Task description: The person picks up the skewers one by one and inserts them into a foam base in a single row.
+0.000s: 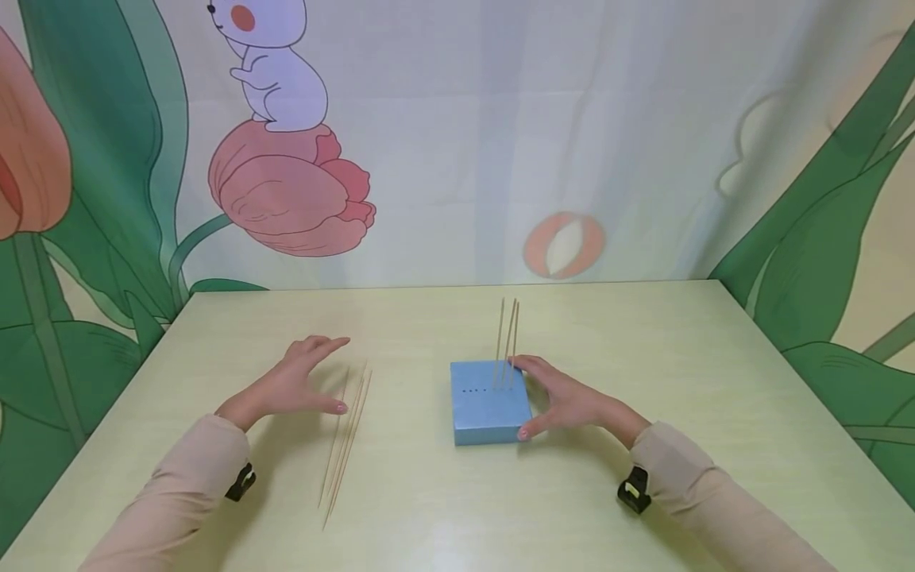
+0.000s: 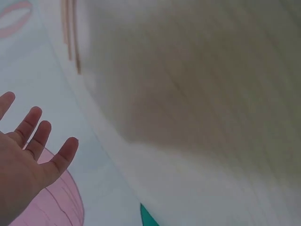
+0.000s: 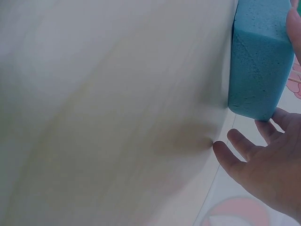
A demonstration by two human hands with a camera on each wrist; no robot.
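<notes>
A blue foam block (image 1: 488,417) sits on the table with a row of small holes in its top. Three thin wooden skewers (image 1: 499,342) stand nearly upright in the right part of that row. My right hand (image 1: 572,397) holds the block's right side, thumb at the front corner and fingertips at the back one. In the right wrist view, some fingertips meet the end of the block (image 3: 261,70). To the left, several skewers (image 1: 347,450) lie loosely side by side. Over them my left hand (image 1: 296,385) hovers with fingers spread and nothing held.
The pale wooden table (image 1: 643,342) reaches back to a printed curtain (image 1: 443,159) along its far edge. Each wrist wears a strap with a small black device (image 1: 633,489). Beige sleeves (image 1: 196,457) cover both forearms.
</notes>
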